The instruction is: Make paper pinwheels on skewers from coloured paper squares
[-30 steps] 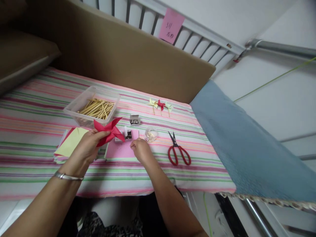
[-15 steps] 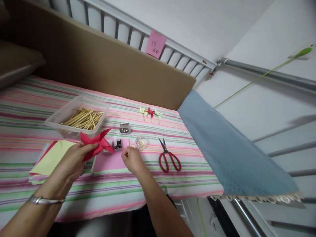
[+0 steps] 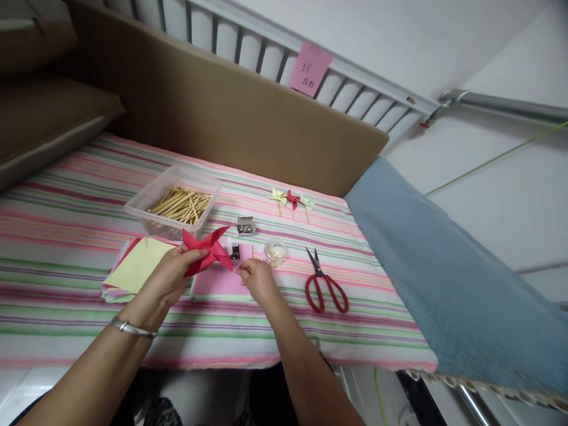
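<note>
My left hand (image 3: 166, 278) grips a folded red paper pinwheel (image 3: 207, 248) just above the striped tabletop (image 3: 66, 236). My right hand (image 3: 258, 279) hovers over a pink sheet (image 3: 217, 281), fingers pinched together close to a small open box of pins (image 3: 235, 251); what they hold is too small to make out. A silver bangle sits on my left wrist.
A clear tub of wooden sticks (image 3: 177, 204) stands behind the left hand, beside a stack of coloured paper (image 3: 133, 269). A second pin box (image 3: 245, 226), a small clear cup (image 3: 274, 253), red scissors (image 3: 326, 287) and finished pinwheels (image 3: 291, 200) lie further right. Cardboard (image 3: 231, 118) walls the back.
The head camera swung, shifting the whole scene. My left hand keeps its hold on the red pinwheel; my right hand stays pinched near the pin box.
</note>
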### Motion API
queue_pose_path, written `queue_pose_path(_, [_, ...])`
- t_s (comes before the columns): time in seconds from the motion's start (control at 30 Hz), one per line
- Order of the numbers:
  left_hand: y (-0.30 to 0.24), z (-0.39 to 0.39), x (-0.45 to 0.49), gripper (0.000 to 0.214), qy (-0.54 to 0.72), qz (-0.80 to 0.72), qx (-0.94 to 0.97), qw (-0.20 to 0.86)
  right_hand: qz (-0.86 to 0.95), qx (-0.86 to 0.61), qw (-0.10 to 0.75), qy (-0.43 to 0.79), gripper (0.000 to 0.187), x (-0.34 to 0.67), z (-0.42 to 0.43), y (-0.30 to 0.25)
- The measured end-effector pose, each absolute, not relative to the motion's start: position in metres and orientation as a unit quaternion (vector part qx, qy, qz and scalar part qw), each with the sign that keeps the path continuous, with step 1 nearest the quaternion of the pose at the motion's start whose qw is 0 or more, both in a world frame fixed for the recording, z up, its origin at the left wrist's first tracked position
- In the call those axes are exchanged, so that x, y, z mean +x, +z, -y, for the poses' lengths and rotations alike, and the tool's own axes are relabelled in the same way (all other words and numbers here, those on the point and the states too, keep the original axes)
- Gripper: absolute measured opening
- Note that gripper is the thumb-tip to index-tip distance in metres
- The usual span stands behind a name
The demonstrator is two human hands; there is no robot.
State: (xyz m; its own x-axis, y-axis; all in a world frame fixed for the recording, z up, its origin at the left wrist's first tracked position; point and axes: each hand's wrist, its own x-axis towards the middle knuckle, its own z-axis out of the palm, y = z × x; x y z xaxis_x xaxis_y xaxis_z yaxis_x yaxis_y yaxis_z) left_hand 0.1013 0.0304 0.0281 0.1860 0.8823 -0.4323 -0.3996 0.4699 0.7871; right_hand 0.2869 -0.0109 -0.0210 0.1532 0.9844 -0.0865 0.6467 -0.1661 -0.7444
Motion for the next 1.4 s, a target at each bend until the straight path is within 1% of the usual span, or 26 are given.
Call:
queue_pose_path(0.33, [0.023,-0.032,0.100,0.008,0.446,-0.454,0.259,0.726,0.545,-0.690,0.319,0.354,0.014,0.285,0.009,-0.030])
queue_pose_path(0.6, [0.023,-0.033,0.102,0.014,0.449,-0.467,0.249,0.720,0.518,-0.663,0.373,0.391,0.010,0.289,0.011,-0.025])
queue_pose_path(0.73, [0.017,-0.033,0.104,0.021,0.445,-0.483,0.260,0.708,0.504,-0.653,0.419,0.379,0.010,0.296,0.014,-0.012])
queue_pose_path(0.83, [0.013,-0.032,0.107,0.025,0.446,-0.491,0.274,0.697,0.491,-0.637,0.473,0.361,0.010,0.300,0.018,0.003])
queue_pose_path(0.9, [0.011,-0.030,0.110,0.024,0.448,-0.490,0.282,0.693,0.508,-0.616,0.504,0.330,0.009,0.299,0.022,0.012])
queue_pose_path(0.97, [0.009,-0.028,0.113,0.023,0.452,-0.485,0.292,0.690,0.550,-0.589,0.518,0.287,0.008,0.296,0.026,0.020])
queue_pose_path(1.07, [0.007,-0.026,0.120,0.022,0.444,-0.476,0.307,0.695,0.591,-0.566,0.517,0.252,0.009,0.289,0.030,0.024])
queue_pose_path(1.3, [0.006,-0.023,0.133,0.022,0.427,-0.460,0.323,0.708,0.599,-0.575,0.491,0.264,0.008,0.287,0.030,0.018])
queue_pose_path(1.4, [0.008,-0.025,0.130,0.022,0.440,-0.466,0.315,0.701,0.596,-0.597,0.470,0.261,0.009,0.292,0.029,0.013])
